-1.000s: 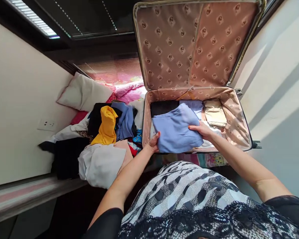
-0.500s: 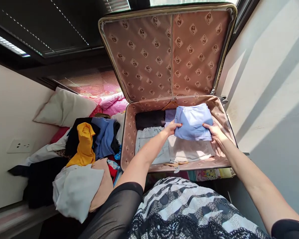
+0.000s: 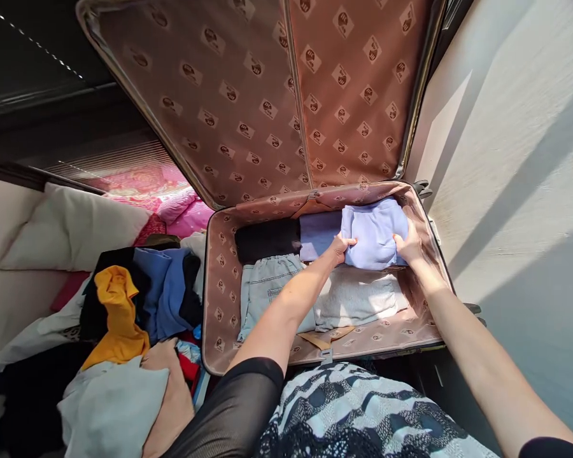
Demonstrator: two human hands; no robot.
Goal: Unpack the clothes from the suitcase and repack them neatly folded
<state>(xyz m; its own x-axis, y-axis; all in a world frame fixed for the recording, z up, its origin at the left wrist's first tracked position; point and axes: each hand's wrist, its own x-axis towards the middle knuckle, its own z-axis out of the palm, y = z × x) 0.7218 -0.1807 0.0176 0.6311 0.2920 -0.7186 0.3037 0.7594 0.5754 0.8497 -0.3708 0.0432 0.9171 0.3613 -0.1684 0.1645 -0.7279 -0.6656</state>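
Between my hands is a folded lavender garment, low in the back right corner of the open suitcase. My left hand grips its left front edge, thumb on top. On the right edge my right hand is closed in the same way. Another folded purple garment lies just left of it, partly covered. Further left is a folded black garment. In the front row are light denim bottoms with a gathered waist and a folded whitish garment, partly behind my left arm.
Loose clothes lie heaped left of the suitcase, among them a yellow garment, a blue one and a pale grey one. A white pillow is behind them. The raised lid stands at the back, and a white wall borders the right.
The lavender garment has gone down into the back right corner, between my hands. My view has moved closer to the suitcase, which now fills more of it.
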